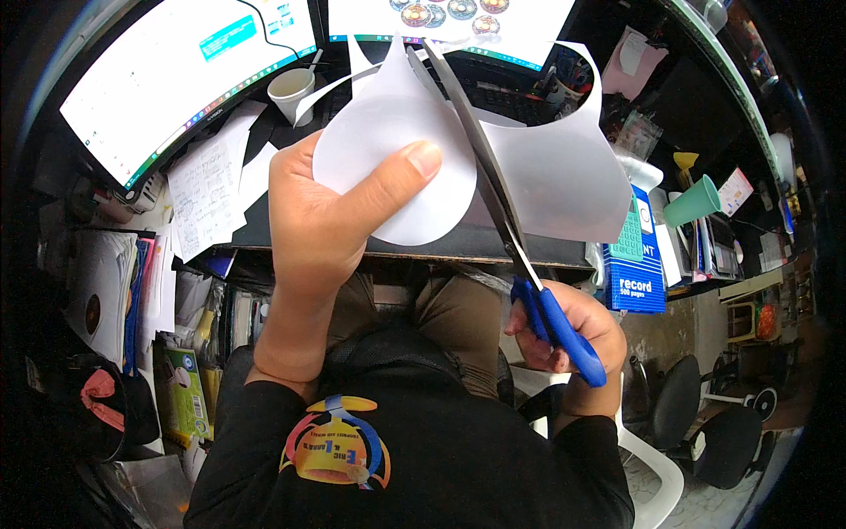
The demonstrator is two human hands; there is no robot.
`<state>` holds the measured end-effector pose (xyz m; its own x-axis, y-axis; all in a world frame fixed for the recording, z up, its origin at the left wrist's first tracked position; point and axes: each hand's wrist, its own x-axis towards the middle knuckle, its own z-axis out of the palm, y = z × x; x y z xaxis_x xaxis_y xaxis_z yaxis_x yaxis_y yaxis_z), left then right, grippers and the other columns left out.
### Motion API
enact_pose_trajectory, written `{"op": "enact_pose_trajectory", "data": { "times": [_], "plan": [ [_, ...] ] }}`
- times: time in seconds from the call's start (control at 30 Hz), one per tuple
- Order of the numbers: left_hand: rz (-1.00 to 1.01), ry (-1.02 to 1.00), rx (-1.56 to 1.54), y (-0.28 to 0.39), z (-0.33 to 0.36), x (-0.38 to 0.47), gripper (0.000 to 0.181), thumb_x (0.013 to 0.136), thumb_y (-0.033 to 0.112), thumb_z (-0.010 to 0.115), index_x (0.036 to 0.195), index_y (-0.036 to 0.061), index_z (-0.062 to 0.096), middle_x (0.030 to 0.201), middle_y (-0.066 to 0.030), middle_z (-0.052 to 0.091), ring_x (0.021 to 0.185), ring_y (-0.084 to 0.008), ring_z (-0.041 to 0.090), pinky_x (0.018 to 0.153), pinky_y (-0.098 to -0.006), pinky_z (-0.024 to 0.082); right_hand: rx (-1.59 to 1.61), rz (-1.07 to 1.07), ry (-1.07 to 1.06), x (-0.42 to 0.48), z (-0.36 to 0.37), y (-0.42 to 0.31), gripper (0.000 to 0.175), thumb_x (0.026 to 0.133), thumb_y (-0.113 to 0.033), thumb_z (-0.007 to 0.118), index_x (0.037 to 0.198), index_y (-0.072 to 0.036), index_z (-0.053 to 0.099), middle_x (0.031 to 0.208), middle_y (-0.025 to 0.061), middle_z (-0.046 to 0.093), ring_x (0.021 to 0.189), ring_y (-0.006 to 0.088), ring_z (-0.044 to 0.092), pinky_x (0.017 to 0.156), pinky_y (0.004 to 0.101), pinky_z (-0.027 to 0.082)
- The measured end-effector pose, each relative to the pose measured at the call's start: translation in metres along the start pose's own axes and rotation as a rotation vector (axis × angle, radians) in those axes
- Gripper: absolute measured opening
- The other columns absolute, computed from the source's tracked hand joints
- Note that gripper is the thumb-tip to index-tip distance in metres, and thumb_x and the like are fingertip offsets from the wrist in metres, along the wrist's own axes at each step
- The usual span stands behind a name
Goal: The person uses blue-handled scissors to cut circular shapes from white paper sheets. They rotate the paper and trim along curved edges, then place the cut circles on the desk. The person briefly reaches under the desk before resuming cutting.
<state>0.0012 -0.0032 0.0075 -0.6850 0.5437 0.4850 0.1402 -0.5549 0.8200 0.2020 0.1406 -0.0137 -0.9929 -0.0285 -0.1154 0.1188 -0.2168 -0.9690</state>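
Note:
My left hand (330,205) pinches a round piece of white sheet (423,205), thumb on its face. The fingers behind it are hidden. Around its top edge, narrow pointed strips of the same sheet still join it. My right hand (568,330) grips the blue handles of a pair of scissors (512,231). Their long blades point up and away along the right edge of the round piece, tips slightly apart. A larger offcut of the white sheet (555,178), with a curved cut edge, hangs to the right of the blades.
Two lit monitors (165,86) stand at the back, a keyboard below the right one. A white cup (291,92) and handwritten papers (208,192) lie left. At right are a blue record book box (634,284), a green calculator (626,231) and a green cup (692,202).

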Motion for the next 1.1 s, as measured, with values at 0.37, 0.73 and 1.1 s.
{"op": "enact_pose_trajectory", "data": {
  "times": [0.37, 0.73, 1.1],
  "plan": [
    [-0.101, -0.053, 0.017, 0.006, -0.004, -0.001, 0.02, 0.076, 0.013, 0.066, 0.088, -0.0039, 0.064, 0.074, -0.0085, 0.065, 0.063, -0.0107, 0.062, 0.056, -0.02, 0.048, -0.054, -0.001, -0.038, -0.007, -0.013, -0.007, 0.05, 0.068, -0.028, 0.076, 0.101, 0.002, 0.053, 0.085, 0.003, 0.053, 0.067, 0.0081, 0.049, 0.061, 0.0205, 0.038],
    [-0.137, -0.082, 0.021, 0.006, -0.007, -0.002, 0.023, 0.074, 0.015, 0.067, 0.087, -0.0037, 0.064, 0.074, -0.0092, 0.065, 0.062, -0.0116, 0.062, 0.057, -0.0203, 0.048, -0.129, 0.077, -0.048, -0.014, -0.02, -0.017, 0.051, 0.068, -0.03, 0.076, 0.101, 0.002, 0.054, 0.077, 0.0016, 0.054, 0.065, 0.0074, 0.05, 0.059, 0.0205, 0.038],
    [-0.185, -0.144, 0.007, 0.007, -0.011, -0.002, 0.022, 0.074, 0.014, 0.067, 0.086, -0.0037, 0.064, 0.073, -0.0094, 0.065, 0.062, -0.0112, 0.062, 0.057, -0.0201, 0.047, -0.202, 0.1, -0.104, -0.016, -0.031, -0.02, 0.049, 0.069, -0.031, 0.075, 0.1, 0.001, 0.055, 0.075, 0.0007, 0.055, 0.064, 0.0086, 0.052, 0.058, 0.021, 0.039]
  ]
}}
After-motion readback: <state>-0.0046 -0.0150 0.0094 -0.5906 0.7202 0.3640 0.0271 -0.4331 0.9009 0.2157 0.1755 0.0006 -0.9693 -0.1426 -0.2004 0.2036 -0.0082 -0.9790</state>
